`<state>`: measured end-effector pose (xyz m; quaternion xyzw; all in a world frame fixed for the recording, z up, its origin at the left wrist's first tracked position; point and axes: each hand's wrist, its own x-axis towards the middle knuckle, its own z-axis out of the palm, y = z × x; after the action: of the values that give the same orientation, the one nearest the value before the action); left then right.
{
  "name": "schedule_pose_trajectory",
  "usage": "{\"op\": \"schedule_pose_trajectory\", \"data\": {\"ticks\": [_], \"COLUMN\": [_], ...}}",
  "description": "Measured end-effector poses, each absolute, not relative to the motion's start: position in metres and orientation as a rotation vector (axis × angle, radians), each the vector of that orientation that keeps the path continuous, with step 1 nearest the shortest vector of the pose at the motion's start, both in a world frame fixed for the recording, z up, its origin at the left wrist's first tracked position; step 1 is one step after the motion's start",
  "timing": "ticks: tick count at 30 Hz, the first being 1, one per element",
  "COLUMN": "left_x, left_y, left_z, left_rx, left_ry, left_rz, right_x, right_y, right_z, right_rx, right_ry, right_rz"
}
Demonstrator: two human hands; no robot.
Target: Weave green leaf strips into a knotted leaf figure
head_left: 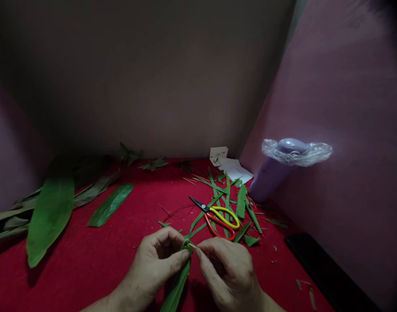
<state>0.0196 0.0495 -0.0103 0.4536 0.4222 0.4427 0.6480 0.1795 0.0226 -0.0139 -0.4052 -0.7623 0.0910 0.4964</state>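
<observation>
My left hand (159,258) pinches a long green leaf (176,291) between thumb and forefinger. The leaf has a small looped or folded part at its top and hangs down toward the bottom edge. From the right, my right hand (226,268) grips a thin pale sliver (192,245) between thumb and fingertip. Its far end meets the looped part of the leaf; whether it passes through, I cannot tell. Just beyond both hands lie scissors (214,213) with black blades and one yellow and one red handle, blades pointing left.
Cut leaf strips (241,201) litter the red cloth (127,247) at right. Broad leaves (50,212) lie at left. White papers (235,169) rest near the back wall. A purple bottle (271,175) with clear plastic around its top stands before the right wall, near a black slab (325,264).
</observation>
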Motion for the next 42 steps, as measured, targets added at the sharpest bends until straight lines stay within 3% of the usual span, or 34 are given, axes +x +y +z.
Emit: {"op": "schedule_pose_trajectory", "data": {"ticks": [13, 19, 25, 34, 42], "left_x": [0.018, 0.016, 0.017, 0.019, 0.016], "left_y": [0.050, 0.050, 0.048, 0.049, 0.048], "left_z": [-0.011, -0.013, -0.014, -0.010, -0.014], "left_rx": [1.041, 1.046, 1.038, 1.049, 1.085], "left_ry": [0.941, 0.958, 0.917, 0.883, 0.830], "left_rz": [0.969, 0.965, 0.948, 0.950, 0.951], "right_x": [0.184, 0.180, 0.173, 0.167, 0.168], "right_y": [0.021, 0.018, 0.021, 0.025, 0.022], "right_z": [-0.015, -0.008, -0.014, -0.022, -0.029], "right_rx": [-0.999, -1.248, -1.112, -1.107, -1.151], "right_ry": [-1.856, -1.545, -1.297, -1.210, -1.350], "right_rz": [0.281, 0.903, 1.384, 1.464, 1.308]}}
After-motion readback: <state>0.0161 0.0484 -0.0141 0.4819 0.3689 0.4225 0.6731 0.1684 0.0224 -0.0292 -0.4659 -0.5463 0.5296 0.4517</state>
